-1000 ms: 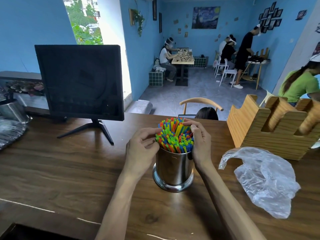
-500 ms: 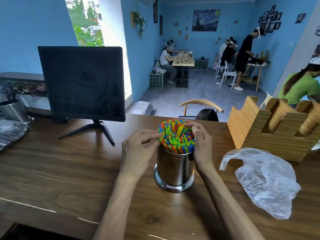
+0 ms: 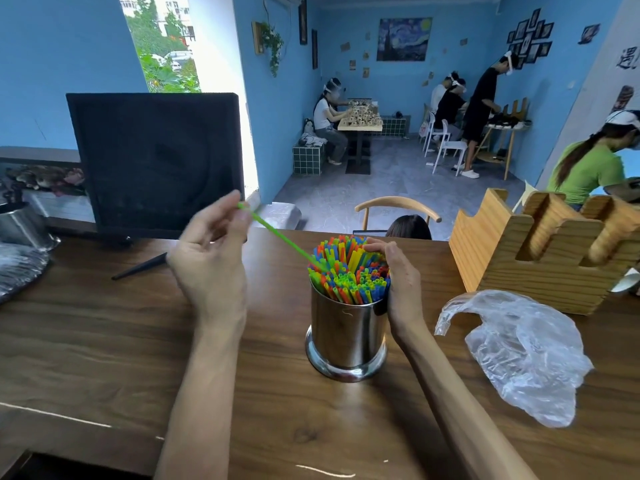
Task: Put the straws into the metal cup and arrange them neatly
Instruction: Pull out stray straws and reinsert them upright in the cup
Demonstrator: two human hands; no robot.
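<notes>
A shiny metal cup (image 3: 346,332) stands upright in the middle of the wooden table (image 3: 104,341). It is packed with a bundle of coloured straws (image 3: 349,271) that stick up above its rim. My left hand (image 3: 211,261) is raised to the left of the cup and pinches the top end of a single green straw (image 3: 280,239). That straw slants down to the right, its lower end among the bundle. My right hand (image 3: 398,282) cups the right side of the bundle, fingers curled over the straw tops.
A crumpled clear plastic bag (image 3: 519,351) lies right of the cup. Behind it stands a slotted wooden holder (image 3: 540,258). A dark monitor (image 3: 156,164) on a stand is at the back left, another metal container (image 3: 20,225) at the far left edge.
My left hand left the side of the bundle and rose up to the left, drawing one green straw partly out. The right hand stayed on the bundle.
</notes>
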